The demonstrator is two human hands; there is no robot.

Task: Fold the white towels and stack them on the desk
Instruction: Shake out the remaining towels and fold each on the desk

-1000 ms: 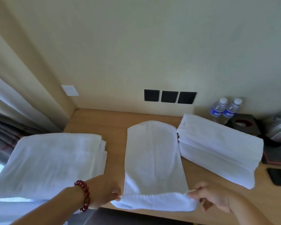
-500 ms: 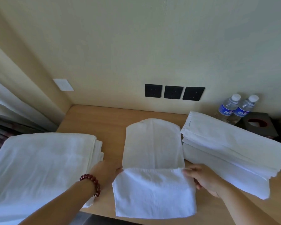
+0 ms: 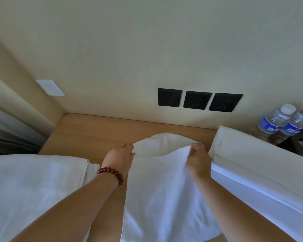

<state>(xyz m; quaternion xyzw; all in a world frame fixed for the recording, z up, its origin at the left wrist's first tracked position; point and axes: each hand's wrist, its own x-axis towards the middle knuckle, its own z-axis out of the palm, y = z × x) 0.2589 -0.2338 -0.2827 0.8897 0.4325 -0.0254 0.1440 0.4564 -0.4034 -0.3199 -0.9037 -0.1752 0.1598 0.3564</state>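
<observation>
Light wooden desk (image 3: 98,131): one, set against a cream wall; it carries all the towels.
Wide pile of white cloth towels (image 3: 35,186): one pile on the left of the desk, layers showing at its right edge; the number of towels in it cannot be told.
Stack of folded white towels (image 3: 255,165): one stack on the right, several layers showing along its near side; no exact count is possible.
White terry towel being folded (image 3: 161,193): one, lying long on the desk between the pile and the stack, its rounded far end showing beyond the lifted edge.
Step in hand: the lengthwise half-fold of the middle towel, its near edge carried over towards the far end.
Left hand (image 3: 120,158): one, a dark red bead bracelet (image 3: 112,172) on its wrist; it sits at the left corner of the carried edge, but whether the fingers pinch the cloth cannot be told.
Right hand (image 3: 197,159): one, its fingers pinching the right corner of the carried edge, raised above the layer beneath.
Next move: probably lay the carried edge down square on the far end, corners matched, then smooth it before another fold or a lift onto the right stack.
Clear plastic water bottles with blue labels (image 3: 276,123): two, upright at the wall behind the right stack.
Black square wall sockets (image 3: 197,101): three in a row.
White wall plate (image 3: 50,87): one, on the left wall.
</observation>
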